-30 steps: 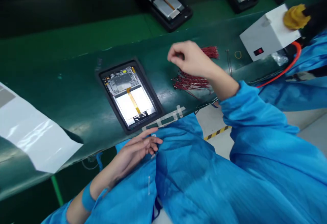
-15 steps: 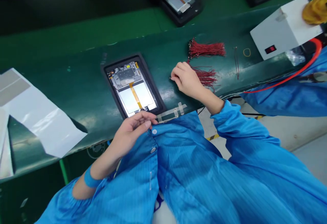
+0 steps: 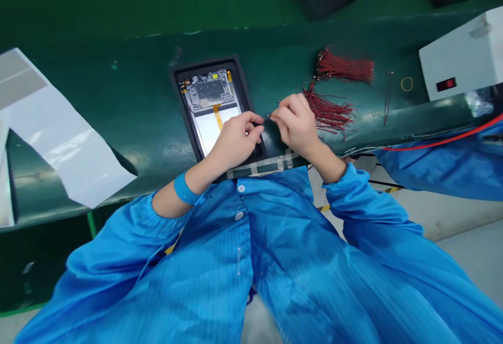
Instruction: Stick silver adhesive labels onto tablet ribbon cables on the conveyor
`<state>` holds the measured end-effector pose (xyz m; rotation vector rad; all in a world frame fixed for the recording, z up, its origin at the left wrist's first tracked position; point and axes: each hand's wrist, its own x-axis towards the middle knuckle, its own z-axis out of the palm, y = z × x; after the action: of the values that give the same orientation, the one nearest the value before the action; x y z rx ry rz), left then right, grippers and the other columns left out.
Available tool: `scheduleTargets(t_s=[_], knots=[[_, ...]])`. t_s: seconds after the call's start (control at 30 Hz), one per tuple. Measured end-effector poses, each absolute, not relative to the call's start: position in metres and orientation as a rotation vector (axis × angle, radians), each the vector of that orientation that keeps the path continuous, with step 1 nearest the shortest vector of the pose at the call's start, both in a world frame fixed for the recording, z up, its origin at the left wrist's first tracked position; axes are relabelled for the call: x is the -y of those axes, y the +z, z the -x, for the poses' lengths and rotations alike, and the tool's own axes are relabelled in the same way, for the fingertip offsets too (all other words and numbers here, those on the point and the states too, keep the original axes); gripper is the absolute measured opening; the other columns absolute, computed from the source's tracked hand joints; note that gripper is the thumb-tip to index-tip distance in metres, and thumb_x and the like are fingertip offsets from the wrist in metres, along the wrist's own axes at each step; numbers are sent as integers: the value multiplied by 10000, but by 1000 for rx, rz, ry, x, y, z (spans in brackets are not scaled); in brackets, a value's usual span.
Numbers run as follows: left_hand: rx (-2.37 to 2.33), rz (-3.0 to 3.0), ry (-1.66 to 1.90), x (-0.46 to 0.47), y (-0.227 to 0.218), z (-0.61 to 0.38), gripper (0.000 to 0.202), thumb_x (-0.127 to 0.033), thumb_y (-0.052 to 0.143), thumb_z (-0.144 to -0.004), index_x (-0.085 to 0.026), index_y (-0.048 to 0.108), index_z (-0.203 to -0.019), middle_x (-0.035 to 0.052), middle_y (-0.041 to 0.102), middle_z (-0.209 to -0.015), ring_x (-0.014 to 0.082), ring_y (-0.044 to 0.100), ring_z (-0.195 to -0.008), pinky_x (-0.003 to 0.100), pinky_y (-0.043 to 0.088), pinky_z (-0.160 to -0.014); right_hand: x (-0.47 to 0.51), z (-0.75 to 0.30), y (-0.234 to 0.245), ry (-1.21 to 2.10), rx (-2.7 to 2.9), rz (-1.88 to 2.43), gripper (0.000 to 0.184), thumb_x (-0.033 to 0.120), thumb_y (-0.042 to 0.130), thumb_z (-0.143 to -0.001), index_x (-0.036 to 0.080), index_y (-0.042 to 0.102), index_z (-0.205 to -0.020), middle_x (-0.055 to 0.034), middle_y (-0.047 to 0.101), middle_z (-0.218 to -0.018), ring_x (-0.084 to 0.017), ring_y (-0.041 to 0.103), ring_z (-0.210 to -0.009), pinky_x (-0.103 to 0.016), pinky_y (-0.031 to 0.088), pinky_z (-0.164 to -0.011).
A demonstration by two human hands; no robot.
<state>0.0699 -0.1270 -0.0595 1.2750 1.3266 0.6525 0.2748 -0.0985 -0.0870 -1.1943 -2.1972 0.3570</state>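
Observation:
An opened tablet lies in a black tray on the dark green bench, its circuit board, orange flex strip and pale battery showing. My left hand lies over the tablet's lower right corner, fingers curled and pinched. My right hand is just right of the tray, fingertips pinched on a thin wire end that I can barely make out. The two hands nearly touch at the fingertips. Two bundles of red wires lie right of my right hand.
White sheets lie on the bench at the left. A white box with a red switch stands at the right, a red cable below it. Tweezers and a small ring lie near the wires. More trays sit on the belt behind.
My left hand rose from my coat onto the tablet's lower corner. My right hand left the wire bundle and came left to meet it. The view shifted right.

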Motion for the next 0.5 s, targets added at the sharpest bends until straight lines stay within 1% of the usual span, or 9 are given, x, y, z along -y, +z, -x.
scheduleTargets(t_s=[0.07, 0.17, 0.23, 0.37, 0.5], knots=[[-1324, -1341, 636, 125, -57, -73, 190, -181, 661, -961, -138, 704, -1142, 11, 699, -712, 140, 620, -607, 249, 452, -628, 96, -281, -86, 496, 2014, 1270, 370, 510, 428, -1105, 246, 642, -959, -92, 630, -997, -274, 597, -974, -477, 515, -902], [-1303, -1342, 662, 127, -53, -73, 191, -169, 661, -947, -135, 695, -1131, 9, 684, -702, 153, 657, -656, 250, 469, -656, 90, -292, -88, 677, 1790, 1328, 409, 589, 380, -1112, 252, 610, -1091, -61, 615, -969, -234, 610, -890, -432, 546, -840], [-1288, -1298, 674, 131, -51, -70, 169, -172, 667, -931, -139, 687, -1095, 7, 672, -696, 154, 657, -656, 250, 485, -661, 83, -299, -91, 662, 1750, 1348, 447, 629, 357, -1108, 254, 599, -1120, -59, 615, -985, -225, 611, -894, -419, 546, -836], [-1259, -1225, 670, 138, -48, -64, 151, -217, 712, -897, -145, 694, -1028, 18, 669, -711, 144, 634, -636, 243, 494, -645, 62, -305, -94, 580, 1759, 1395, 534, 719, 345, -1075, 253, 606, -1086, -72, 623, -1031, -243, 616, -974, -435, 540, -870], [-1240, -1189, 699, 139, -46, -59, 170, -223, 724, -874, -143, 709, -1023, 34, 681, -755, 141, 643, -668, 227, 483, -628, 51, -297, -79, 575, 1713, 1390, 567, 744, 305, -1074, 271, 615, -1114, -92, 640, -1072, -259, 613, -1066, -450, 531, -931]])
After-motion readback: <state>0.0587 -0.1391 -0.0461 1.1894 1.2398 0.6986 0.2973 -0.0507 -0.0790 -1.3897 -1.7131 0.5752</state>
